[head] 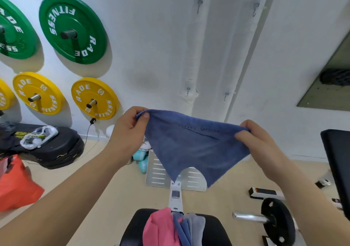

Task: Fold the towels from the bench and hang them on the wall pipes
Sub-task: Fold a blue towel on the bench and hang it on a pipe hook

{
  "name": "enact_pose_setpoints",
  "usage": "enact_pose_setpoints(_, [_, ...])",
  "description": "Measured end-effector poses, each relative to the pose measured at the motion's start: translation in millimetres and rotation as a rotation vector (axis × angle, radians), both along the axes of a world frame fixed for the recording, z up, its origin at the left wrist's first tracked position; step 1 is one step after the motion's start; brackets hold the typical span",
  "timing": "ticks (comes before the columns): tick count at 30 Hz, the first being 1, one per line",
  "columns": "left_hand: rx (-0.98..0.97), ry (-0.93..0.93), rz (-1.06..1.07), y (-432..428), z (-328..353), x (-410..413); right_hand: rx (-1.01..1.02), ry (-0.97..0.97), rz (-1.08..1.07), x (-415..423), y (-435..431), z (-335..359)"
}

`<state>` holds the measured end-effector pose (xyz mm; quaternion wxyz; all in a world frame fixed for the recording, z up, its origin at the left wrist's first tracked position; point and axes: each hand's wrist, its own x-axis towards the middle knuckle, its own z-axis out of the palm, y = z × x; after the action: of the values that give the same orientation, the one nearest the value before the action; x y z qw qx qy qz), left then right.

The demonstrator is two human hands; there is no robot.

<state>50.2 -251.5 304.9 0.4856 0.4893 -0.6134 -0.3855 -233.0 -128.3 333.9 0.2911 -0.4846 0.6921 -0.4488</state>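
Head view, and starting far left: green weight plates (73, 29) and yellow weight plates (94, 98) hang on the white wall, well out of the action. Moving in, the left hand (128, 134) is up at chest height, its fingers (144, 116) curled tight and pinching one top corner of the blue towel (195, 149). The towel stretches across mid-air between both hands, its top edge sagging a little and its lower corners dangling free above the floor. It looks soft, light and floppy, with no stiffness at all, so my read is that it wants gripping right at the corners or along an edge; take hold mid-cloth and it will just bunch. Directly below, on the black counter (132, 225), the rest of the pile waits: a pink towel (161, 228), another blue one beside it and a grey towel (198, 225), all rumpled together and touching. Behind the raised towel, the wall pipes (191, 52) run up the wall with small hooks (199, 2) on them, and nothing is hung there yet. Over to the right, the right hand (259, 145) has its fingers closed around the opposite top corner, cloth gathered in the grip. Judging by this, the fold is only just being set up.
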Motion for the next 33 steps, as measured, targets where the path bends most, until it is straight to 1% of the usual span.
enact_pose_setpoints(4, [0.085, -0.065, -0.125, 25, -44, 20, 0.076, 0.18, -0.035, 4, 36, -44])
enact_pose_setpoints(6, [0.113, -0.122, -0.177, 41, -71, 30, 0.093, 0.199, -0.057, 8, 56, -73])
enact_pose_setpoints(8, [0.131, -0.181, -0.214, 60, -94, 40, 0.149, 0.138, -0.034, 14, 78, -100])
enact_pose_setpoints(11, [0.173, -0.236, -0.239, 94, -121, 59, 0.293, 0.03, 0.014, 23, 113, -130])
enact_pose_setpoints(15, [0.202, -0.3, -0.217, 151, -148, 87, 0.473, 0.009, 0.167, 34, 159, -153])
enact_pose_setpoints(17, [0.231, -0.34, -0.189, 180, -158, 96, 0.51, -0.026, 0.211, 37, 180, -161])
enact_pose_setpoints(23, [0.254, -0.418, -0.139, 256, -170, 105, 0.463, -0.018, 0.296, 43, 234, -178])
enact_pose_setpoints(26, [0.249, -0.409, -0.092, 282, -164, 110, 0.476, -0.029, 0.324, 45, 256, -179])
enact_pose_setpoints(33, [0.257, -0.447, -0.074, 328, -161, 125, 0.377, -0.195, 0.276, 56, 295, -184])
